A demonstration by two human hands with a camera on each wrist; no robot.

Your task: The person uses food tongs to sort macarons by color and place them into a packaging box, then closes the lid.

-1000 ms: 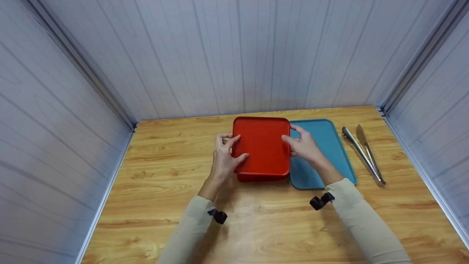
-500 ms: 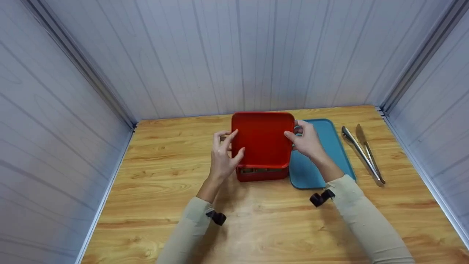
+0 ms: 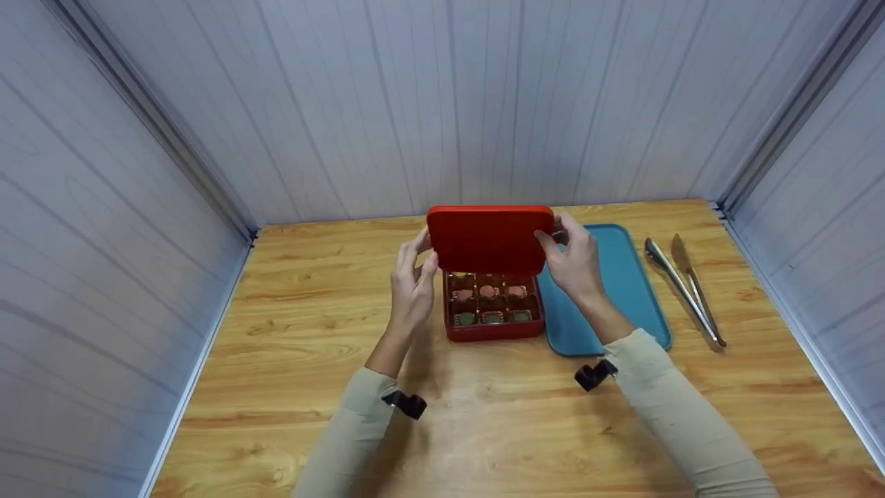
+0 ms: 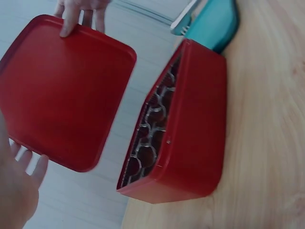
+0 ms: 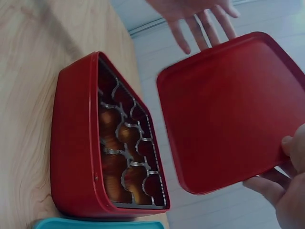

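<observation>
A red square lid (image 3: pixel 489 238) is tilted steeply above a red box (image 3: pixel 495 333), apart from it. My right hand (image 3: pixel 575 261) pinches the lid's right edge, thumb on the face toward me and fingers behind. At the opposite edge my left hand (image 3: pixel 413 285) touches the lid with extended fingers (image 5: pixel 205 33), its thumb off the lid. The box stands uncovered on the table. Inside lies a divided insert (image 5: pixel 126 148) with round pieces in its compartments, greenish in the front row and reddish behind. The lid hides the box's rear part in the head view.
A blue tray (image 3: pixel 608 297) lies right beside the box, partly under my right arm. Farther right are metal tongs (image 3: pixel 681 290) and a long-bladed knife or spatula (image 3: pixel 684 259), crossing near their ends. Pale panel walls (image 3: pixel 442 104) stand behind and at both sides of the wooden table.
The lid has come up off the box and tilted toward upright, baring the compartments. Both hands rose with it; the left thumb has left the lid's face. The box stayed in place.
</observation>
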